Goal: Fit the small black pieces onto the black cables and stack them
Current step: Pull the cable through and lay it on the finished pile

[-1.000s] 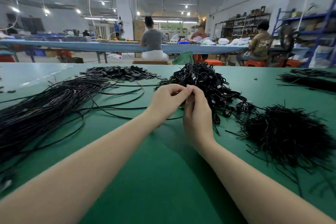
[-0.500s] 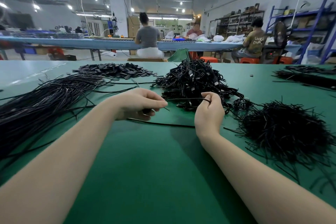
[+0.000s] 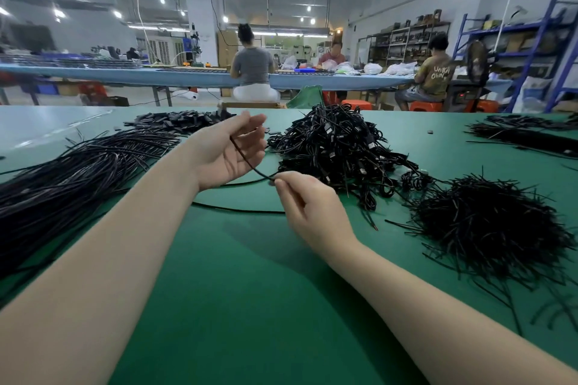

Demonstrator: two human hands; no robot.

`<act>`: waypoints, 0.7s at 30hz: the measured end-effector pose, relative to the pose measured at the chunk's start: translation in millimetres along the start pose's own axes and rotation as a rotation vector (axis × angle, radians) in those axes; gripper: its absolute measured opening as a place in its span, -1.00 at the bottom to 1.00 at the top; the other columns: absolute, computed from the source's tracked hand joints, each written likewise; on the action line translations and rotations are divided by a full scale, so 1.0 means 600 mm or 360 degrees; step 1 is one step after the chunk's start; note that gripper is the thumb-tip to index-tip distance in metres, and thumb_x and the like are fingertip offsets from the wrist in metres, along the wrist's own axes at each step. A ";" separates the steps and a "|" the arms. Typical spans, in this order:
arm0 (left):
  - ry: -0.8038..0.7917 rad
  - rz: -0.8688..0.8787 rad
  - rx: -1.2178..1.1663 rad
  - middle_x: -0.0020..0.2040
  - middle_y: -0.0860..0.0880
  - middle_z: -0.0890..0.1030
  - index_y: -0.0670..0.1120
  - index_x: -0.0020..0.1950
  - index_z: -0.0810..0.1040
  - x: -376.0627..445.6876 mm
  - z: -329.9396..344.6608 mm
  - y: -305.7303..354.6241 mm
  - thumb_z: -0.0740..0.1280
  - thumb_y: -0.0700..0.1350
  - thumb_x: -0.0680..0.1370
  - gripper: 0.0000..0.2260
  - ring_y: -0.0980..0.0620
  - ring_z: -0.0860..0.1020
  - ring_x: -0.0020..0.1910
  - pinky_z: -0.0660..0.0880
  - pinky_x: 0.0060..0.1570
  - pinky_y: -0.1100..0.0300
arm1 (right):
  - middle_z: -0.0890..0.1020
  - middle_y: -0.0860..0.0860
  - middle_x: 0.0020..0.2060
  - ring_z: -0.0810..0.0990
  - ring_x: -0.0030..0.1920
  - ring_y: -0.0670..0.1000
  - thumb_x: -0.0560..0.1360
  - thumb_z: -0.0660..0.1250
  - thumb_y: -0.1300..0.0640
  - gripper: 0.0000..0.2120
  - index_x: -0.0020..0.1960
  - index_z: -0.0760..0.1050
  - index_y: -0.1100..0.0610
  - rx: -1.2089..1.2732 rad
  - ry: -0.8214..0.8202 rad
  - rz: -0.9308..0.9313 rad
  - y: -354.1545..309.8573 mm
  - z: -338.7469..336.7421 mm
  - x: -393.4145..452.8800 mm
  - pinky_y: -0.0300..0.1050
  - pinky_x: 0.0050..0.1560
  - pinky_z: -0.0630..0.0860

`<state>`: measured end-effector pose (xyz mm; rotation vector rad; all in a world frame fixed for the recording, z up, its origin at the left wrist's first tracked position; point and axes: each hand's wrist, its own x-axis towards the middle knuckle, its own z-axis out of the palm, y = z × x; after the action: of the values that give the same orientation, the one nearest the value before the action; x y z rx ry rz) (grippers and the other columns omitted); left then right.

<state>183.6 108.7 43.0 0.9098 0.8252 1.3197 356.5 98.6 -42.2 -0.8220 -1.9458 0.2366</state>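
Note:
My left hand (image 3: 230, 150) is raised over the green table (image 3: 250, 291), palm toward me and fingers loosely spread. A thin black cable (image 3: 250, 162) runs across that palm down to my right hand (image 3: 312, 209), which pinches its lower end between thumb and forefinger. A tangled heap of black cables with connectors (image 3: 337, 147) sits just behind my hands. Flat small black pieces (image 3: 181, 119) lie in a pile at the far left. Whether a piece sits on the held cable is unclear.
A long bundle of straight black cables (image 3: 68, 175) fans across the left. A bristly heap of short black strands (image 3: 491, 225) lies right, another bundle (image 3: 525, 134) far right. One loose cable (image 3: 237, 210) lies under my hands. People sit at a far bench.
My hands were joined, then parted. My left hand has since risen and turned its palm toward me, and my right hand has shifted left with the cable end.

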 end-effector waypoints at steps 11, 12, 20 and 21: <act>-0.0147 -0.0103 0.0490 -0.11 -0.15 0.66 -0.17 -0.04 0.53 -0.030 0.000 0.037 0.15 -0.04 0.65 -0.74 -0.13 0.65 0.06 0.63 -0.08 0.13 | 0.27 -0.13 -0.58 0.19 -0.50 -0.11 0.61 0.18 0.06 -0.77 -0.12 0.58 -0.03 0.0478 0.0032 0.0453 0.029 -0.002 0.006 -0.24 -0.49 0.14; -0.0159 -0.0136 0.0489 -0.08 -0.18 0.66 -0.19 -0.02 0.52 -0.032 -0.004 0.039 0.18 -0.01 0.62 -0.74 -0.15 0.65 0.06 0.64 -0.13 0.16 | 0.26 -0.13 -0.59 0.19 -0.50 -0.11 0.62 0.18 0.07 -0.77 -0.12 0.59 -0.03 0.0483 0.0047 0.0457 0.029 -0.002 0.006 -0.24 -0.50 0.13; 0.0305 0.0185 0.0707 -0.26 -0.13 0.70 -0.20 -0.03 0.58 -0.024 0.001 0.026 0.22 0.14 0.58 -0.60 0.02 0.69 -0.29 0.57 -0.44 0.32 | 0.26 -0.15 -0.57 0.19 -0.51 -0.14 0.62 0.17 0.04 -0.78 -0.04 0.60 -0.01 0.0526 -0.0232 0.0352 0.016 0.005 -0.003 -0.25 -0.49 0.13; 0.0362 0.0240 0.0700 -0.30 -0.09 0.69 -0.19 -0.07 0.59 -0.020 0.006 0.021 0.21 0.17 0.58 -0.58 0.04 0.68 -0.33 0.55 -0.46 0.32 | 0.26 -0.15 -0.56 0.19 -0.51 -0.14 0.62 0.17 0.04 -0.77 -0.01 0.60 0.00 0.0537 -0.0257 0.0337 0.012 0.007 -0.003 -0.24 -0.48 0.12</act>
<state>180.3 96.9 55.5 1.1965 1.2778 1.4156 357.1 103.7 -49.3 -0.8007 -1.8941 0.7571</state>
